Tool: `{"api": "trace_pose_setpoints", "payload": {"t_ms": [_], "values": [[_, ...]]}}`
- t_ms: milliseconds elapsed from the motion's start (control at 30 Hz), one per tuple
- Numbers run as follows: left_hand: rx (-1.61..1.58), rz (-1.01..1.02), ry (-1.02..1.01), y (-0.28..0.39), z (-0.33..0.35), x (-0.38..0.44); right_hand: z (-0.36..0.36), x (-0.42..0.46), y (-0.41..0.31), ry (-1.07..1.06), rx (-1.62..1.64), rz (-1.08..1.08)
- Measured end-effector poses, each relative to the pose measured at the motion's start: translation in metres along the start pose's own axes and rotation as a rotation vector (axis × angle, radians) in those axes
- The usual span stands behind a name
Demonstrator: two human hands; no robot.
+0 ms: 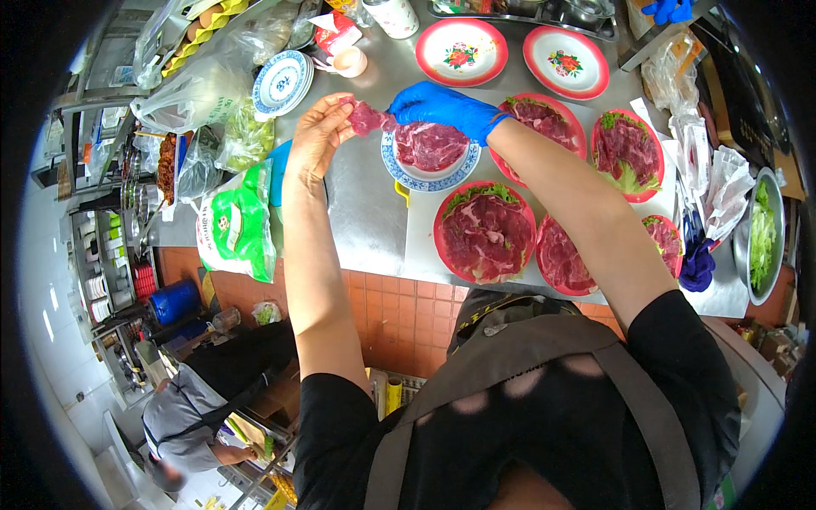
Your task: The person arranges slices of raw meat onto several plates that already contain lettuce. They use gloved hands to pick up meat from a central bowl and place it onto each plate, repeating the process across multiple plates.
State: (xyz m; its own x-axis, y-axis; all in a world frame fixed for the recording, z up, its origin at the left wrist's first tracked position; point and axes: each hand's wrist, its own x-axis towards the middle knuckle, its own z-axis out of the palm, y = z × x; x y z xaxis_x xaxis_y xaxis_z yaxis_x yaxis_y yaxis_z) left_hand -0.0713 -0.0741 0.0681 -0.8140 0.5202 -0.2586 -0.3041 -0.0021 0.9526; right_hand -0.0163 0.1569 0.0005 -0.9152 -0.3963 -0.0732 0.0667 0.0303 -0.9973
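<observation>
A small slice of raw red meat [368,119] is stretched between my two hands. My bare left hand [324,131] pinches its left end, and my right hand [443,111], in a blue glove, holds the other end. Below the right hand, more sliced raw meat [431,148] lies on a plate with a blue patterned rim [396,173]. To the right and nearer me, several red plates hold sliced raw meat over green leaves, one of them a round plate of meat [489,234]; my right forearm passes over part of this group.
Two red-rimmed floral plates [461,78] [596,89] stand at the back. Stacked blue-rimmed plates [282,83], a pink cup [350,62] and a green-white bag [239,223] are at left. A metal bowl of shredded greens [763,236] stands far right. A co-worker [185,408] bends at lower left.
</observation>
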Motion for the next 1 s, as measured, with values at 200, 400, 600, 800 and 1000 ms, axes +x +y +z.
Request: {"api": "trace_pose_setpoints", "payload": {"t_ms": [200, 400, 600, 800, 1000], "values": [[0.015, 0.014, -0.149, 0.029, 0.036, 0.000, -0.023, -0.008, -0.001, 0.025, 0.266, -0.190], [-0.084, 0.066, -0.241, 0.029, 0.119, 0.004, -0.035, -0.098, -0.019, 0.227, 0.716, 0.070], [-0.139, 0.030, -0.205, -0.017, 0.188, 0.006, -0.081, -0.178, -0.006, 0.256, 0.557, -0.006], [0.042, -0.056, -0.147, -0.052, 0.214, 0.019, -0.099, -0.221, 0.013, 0.308, 0.225, 0.000], [0.217, -0.053, -0.147, -0.080, 0.214, 0.022, -0.097, -0.217, 0.042, 0.412, 0.120, -0.005]]}}
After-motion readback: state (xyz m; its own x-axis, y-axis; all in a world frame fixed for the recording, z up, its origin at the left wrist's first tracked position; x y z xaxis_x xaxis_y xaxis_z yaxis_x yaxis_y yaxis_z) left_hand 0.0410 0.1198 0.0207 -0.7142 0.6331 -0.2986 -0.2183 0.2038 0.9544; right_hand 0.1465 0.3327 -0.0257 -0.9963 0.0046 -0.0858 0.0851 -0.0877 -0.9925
